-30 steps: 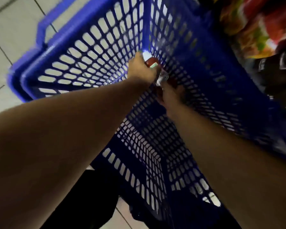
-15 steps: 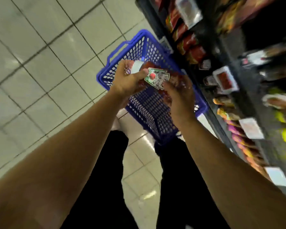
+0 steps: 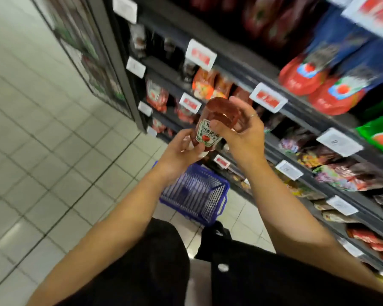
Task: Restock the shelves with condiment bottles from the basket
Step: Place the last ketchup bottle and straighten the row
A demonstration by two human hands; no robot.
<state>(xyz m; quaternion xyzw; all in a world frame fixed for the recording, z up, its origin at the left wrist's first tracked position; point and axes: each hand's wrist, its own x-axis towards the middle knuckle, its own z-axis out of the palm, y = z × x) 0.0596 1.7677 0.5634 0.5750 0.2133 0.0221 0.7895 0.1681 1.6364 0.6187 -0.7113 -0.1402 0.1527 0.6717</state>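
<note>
Two hands hold one red ketchup bottle (image 3: 212, 127) at frame centre, its white-green tomato label facing the camera: left hand (image 3: 181, 151) curled round the lower end, right hand (image 3: 241, 129) gripping the base. Below sits the blue basket (image 3: 197, 195); dark shelves (image 3: 296, 107) of red pouches fill the right.

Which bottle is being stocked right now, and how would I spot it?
Start at the dark shelves on the right; in front of them both hands meet. The ketchup bottle sits between the left hand and right hand. Unlike the shelved red pouches, it is held, tilted, with a white-green tomato label.
</note>
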